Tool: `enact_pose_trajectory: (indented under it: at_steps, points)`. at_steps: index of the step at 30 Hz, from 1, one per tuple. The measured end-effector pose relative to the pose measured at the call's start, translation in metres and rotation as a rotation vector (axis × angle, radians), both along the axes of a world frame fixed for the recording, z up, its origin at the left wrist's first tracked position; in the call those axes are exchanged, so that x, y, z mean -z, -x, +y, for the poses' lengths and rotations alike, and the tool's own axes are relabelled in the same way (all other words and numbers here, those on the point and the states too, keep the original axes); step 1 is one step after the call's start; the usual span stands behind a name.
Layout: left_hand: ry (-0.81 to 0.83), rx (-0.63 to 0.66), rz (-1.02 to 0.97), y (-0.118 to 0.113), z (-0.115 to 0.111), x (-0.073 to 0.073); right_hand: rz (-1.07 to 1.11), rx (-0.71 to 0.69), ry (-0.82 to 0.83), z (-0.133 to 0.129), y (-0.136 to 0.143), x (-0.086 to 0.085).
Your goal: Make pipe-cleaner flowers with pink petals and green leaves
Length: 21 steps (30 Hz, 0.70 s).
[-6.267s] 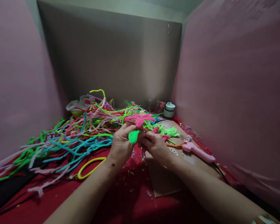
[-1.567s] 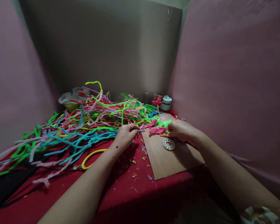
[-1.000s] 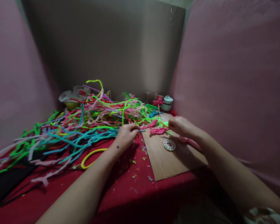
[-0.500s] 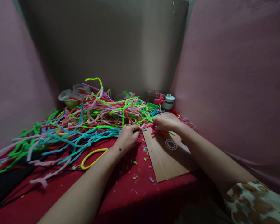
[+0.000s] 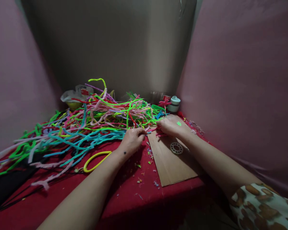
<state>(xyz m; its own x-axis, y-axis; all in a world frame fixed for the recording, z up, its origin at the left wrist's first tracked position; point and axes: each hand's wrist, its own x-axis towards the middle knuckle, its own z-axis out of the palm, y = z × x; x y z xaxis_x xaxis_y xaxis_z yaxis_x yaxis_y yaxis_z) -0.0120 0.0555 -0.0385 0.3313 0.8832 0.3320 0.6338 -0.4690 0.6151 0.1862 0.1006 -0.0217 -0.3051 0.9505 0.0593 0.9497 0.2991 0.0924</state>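
A red label (image 5: pixel 166 98) at the far right and a red-marked wrapper (image 5: pixel 84 92) at the far left carry print too small to read. The pink fuzzy pieces (image 5: pixel 161 135) lie on the near left side of the right hand (image 5: pixel 168 126), at its curled fingers; its grip is hidden. The left hand (image 5: pixel 132 140) is pinched narrow beside the cardboard's (image 5: pixel 168 166) left edge; whether it holds anything cannot be told. A white holed ring (image 5: pixel 176 148) lies nearer on the cardboard.

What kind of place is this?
Probably a small craft workspace: tangled fuzzy stems, a cardboard sheet and colored scraps on the red cloth.
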Motion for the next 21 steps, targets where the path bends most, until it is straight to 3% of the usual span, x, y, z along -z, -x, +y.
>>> enact_pose_trajectory:
  at_steps: [9, 21]
  points:
    - [-0.024, 0.014, 0.003, 0.001, 0.003, 0.004, 0.111, 0.049, -0.153, -0.017, 0.005, -0.02]
    - [-0.04, -0.016, 0.047, 0.003, 0.006, 0.008, 0.249, -0.026, -0.173, -0.007, -0.007, 0.007]
